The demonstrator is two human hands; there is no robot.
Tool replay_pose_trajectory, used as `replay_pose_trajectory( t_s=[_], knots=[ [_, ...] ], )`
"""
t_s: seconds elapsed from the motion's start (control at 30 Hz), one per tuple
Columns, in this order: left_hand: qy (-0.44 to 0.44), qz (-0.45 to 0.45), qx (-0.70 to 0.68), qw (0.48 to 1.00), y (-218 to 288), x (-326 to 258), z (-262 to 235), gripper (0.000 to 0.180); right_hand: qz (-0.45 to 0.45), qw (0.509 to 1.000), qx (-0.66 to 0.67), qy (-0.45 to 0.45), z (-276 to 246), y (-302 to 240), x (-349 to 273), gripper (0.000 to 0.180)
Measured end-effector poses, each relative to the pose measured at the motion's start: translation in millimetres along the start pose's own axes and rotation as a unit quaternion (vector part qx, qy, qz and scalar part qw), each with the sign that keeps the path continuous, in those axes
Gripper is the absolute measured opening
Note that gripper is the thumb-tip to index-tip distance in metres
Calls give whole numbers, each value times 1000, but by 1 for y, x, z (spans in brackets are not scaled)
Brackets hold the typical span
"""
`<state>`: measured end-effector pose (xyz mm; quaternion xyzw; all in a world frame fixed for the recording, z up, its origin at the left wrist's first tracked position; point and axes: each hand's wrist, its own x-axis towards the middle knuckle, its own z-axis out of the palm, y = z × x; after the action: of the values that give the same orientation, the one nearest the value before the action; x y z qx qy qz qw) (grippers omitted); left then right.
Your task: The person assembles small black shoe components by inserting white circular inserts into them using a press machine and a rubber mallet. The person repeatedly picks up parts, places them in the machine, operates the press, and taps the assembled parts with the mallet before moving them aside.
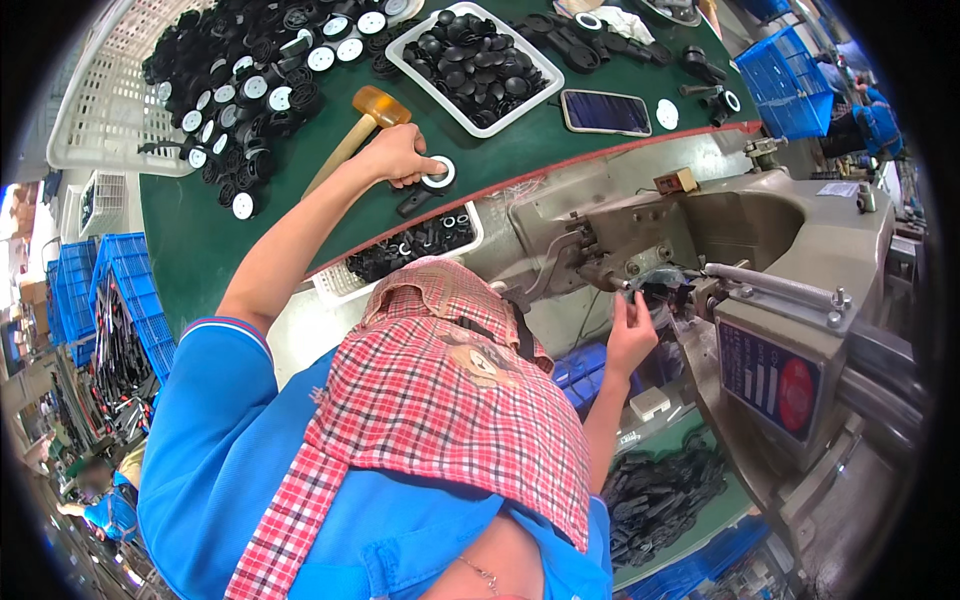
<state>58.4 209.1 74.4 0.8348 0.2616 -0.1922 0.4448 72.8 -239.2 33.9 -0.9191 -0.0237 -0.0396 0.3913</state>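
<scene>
At the near edge of the green table, my left hand (402,157) is closed, its thumb and fingers on a small black wheel part with a white ring (441,172). A black flat-ended piece (417,201) lies just below those fingers. Beside the same hand rests a mallet with an amber head (382,104), its wooden handle running behind my forearm. My right hand (632,332) is raised at the grey machine (690,225), thumb and fingertips pinched together near its metal tip. What they hold, if anything, is too small to make out.
A white tray of black domed caps (470,70) and a phone (606,112) lie on the table. Black wheels with white discs (255,88) are heaped at the far left. A white bin of small black parts (420,240) sits below the red table edge (520,180).
</scene>
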Motion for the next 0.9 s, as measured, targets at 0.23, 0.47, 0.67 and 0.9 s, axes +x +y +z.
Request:
replay_pose_trajectory(
  t_s=[0.23,0.47,0.67,0.9],
  knots=[
    [412,123,196,881,-53,-22,-1,53,-59,964,118,-233,55,-48,-27,27],
    [324,88,125,934,-90,-53,-9,31,-330,887,206,-250,190,-154,30,76],
    [302,212,-92,925,-12,-151,22,31,-333,893,168,-253,225,-157,36,65],
    [248,123,3,961,-22,-125,28,37,-334,894,160,-252,226,-153,33,66]
  ],
)
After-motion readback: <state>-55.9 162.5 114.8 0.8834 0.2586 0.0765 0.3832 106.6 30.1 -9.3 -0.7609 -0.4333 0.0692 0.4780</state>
